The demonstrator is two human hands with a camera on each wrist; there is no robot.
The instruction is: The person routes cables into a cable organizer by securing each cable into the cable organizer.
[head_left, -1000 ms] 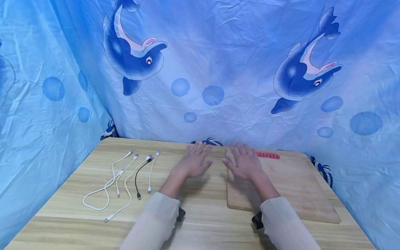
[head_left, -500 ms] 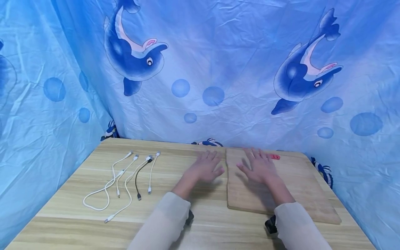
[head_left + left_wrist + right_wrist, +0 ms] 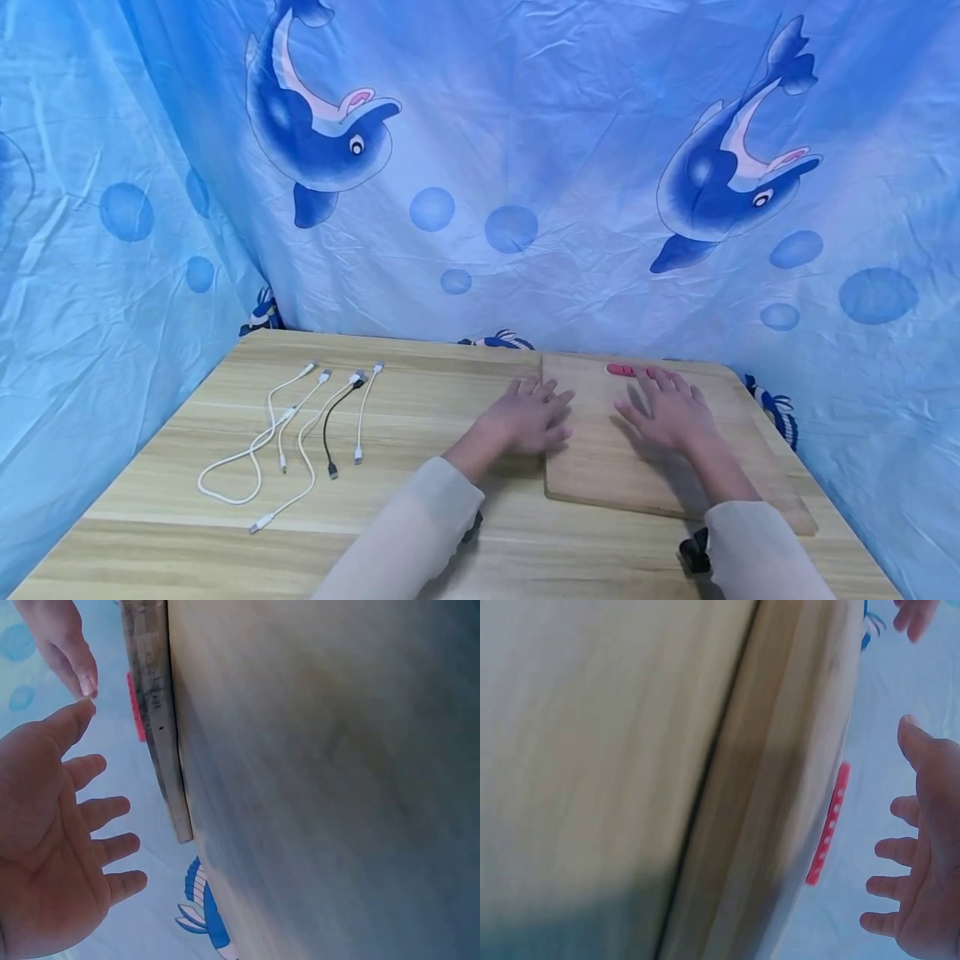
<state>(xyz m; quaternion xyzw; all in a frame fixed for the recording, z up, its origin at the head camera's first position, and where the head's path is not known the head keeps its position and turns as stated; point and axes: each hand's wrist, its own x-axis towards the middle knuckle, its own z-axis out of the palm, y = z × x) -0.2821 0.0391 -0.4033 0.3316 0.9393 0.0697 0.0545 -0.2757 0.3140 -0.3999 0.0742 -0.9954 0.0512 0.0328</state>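
My left hand hovers over the left edge of a wooden board, fingers spread and holding nothing. Over the board's middle, my right hand has its fingers extended and is likewise without anything in its grasp. Its fingertips partly cover a red notched strip lying near the board's back edge. The right wrist view shows this strip beyond the board, with a gap between it and my right hand. In the left wrist view, my left hand is palm-visible and apart from the board's edge.
Several white USB cables, among them a looped one and a short straight one, lie on the table's left side. A short black cable lies among them. A blue dolphin-print curtain surrounds the table's back and sides.
Both hands have moved to the right and somewhat nearer. The left hand has reached the board's left edge. The red strip's left end is uncovered now; the cables stay put.
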